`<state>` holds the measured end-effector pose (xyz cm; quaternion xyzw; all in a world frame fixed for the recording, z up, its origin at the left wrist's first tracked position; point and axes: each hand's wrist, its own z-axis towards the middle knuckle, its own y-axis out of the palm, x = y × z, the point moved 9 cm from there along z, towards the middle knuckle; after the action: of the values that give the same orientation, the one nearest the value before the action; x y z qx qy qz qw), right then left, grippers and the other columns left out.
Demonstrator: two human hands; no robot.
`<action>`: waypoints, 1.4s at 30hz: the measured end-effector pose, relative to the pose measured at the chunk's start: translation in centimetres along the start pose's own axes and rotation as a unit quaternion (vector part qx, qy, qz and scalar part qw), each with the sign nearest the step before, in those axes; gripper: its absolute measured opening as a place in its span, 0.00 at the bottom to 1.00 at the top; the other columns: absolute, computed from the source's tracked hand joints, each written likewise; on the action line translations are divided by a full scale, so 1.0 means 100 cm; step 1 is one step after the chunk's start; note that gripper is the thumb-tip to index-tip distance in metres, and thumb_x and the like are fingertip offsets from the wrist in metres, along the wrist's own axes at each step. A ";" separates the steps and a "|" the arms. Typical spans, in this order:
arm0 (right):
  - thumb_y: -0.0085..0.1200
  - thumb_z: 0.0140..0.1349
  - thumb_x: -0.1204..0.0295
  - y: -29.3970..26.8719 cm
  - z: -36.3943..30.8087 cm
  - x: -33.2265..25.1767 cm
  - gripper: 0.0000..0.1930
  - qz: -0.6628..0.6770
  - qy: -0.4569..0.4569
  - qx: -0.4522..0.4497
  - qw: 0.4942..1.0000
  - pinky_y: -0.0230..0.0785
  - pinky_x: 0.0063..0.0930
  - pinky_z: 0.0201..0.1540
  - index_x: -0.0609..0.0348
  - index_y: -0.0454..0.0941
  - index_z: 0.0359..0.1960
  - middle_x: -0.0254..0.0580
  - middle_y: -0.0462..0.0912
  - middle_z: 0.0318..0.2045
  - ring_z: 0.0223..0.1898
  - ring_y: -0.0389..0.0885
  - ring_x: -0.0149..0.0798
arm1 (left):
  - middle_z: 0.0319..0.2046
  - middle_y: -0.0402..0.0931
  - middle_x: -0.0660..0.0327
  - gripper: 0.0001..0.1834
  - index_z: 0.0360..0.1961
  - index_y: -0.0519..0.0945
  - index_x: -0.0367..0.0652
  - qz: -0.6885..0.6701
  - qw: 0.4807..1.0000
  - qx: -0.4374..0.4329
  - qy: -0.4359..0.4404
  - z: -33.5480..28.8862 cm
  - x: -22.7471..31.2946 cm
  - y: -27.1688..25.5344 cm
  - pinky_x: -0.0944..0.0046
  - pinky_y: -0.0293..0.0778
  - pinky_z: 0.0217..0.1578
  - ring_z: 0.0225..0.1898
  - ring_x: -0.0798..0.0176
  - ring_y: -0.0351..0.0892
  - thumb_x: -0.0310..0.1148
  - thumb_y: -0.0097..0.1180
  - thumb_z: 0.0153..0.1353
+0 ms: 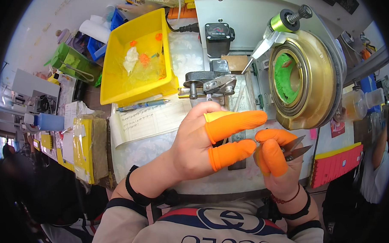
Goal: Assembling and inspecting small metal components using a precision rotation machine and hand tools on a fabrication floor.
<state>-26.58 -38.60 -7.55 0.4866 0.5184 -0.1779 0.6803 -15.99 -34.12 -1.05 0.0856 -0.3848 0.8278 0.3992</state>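
Small scissors (299, 153) in the right hand (282, 171), the left hand (197, 141) near it, above the bench (181, 181).
Orange finger cots (233, 126) cover digits on both hands. The right hand is curled closed around the scissors, whose blades stand slightly parted and point toward the right. The left hand has two orange-tipped digits spread with a gap between them, their ends near the right fingertips; whether it pinches anything small, I cannot tell. Beyond the hands are a metal clamp mechanism (215, 83), a brass-coloured ring wheel (314, 78) with green lining and a yellow-green thread spool (281, 22). Leftward, a pen (143, 105) lies on handwritten paper (149, 126) beside a yellow tray (137, 96).
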 end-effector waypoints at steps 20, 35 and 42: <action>0.43 0.58 0.51 0.024 0.002 0.009 0.28 0.036 0.088 -0.142 0.985 0.49 0.10 0.24 0.60 0.57 0.51 0.28 0.66 0.22 0.22 0.59 0.19 | 0.42 0.58 0.60 0.14 0.27 0.72 0.45 -0.306 0.916 0.012 -0.257 -0.018 -0.024 0.016 0.70 0.63 0.39 0.39 0.69 0.64 0.16 0.59 0.40; 0.39 0.63 0.66 0.022 0.013 -0.003 0.12 -0.151 -0.015 -0.086 0.985 0.54 0.13 0.26 0.63 0.70 0.34 0.28 0.67 0.20 0.24 0.58 0.20 | 0.35 0.61 0.64 0.09 0.29 0.74 0.44 -0.463 0.820 0.059 -0.331 -0.027 -0.033 0.030 0.74 0.61 0.34 0.35 0.71 0.62 0.22 0.59 0.46; 0.41 0.63 0.63 0.011 0.003 -0.001 0.14 -0.124 0.048 -0.072 0.988 0.55 0.13 0.26 0.62 0.69 0.39 0.27 0.66 0.19 0.23 0.60 0.21 | 0.36 0.60 0.62 0.16 0.28 0.74 0.46 -0.310 0.915 0.072 -0.247 -0.019 -0.021 0.011 0.72 0.62 0.36 0.34 0.69 0.64 0.15 0.61 0.39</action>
<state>-25.60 -38.36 -6.93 0.3762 0.6182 -0.1999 0.6606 -15.08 -34.40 -3.89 0.4308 -0.3650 0.6401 0.5211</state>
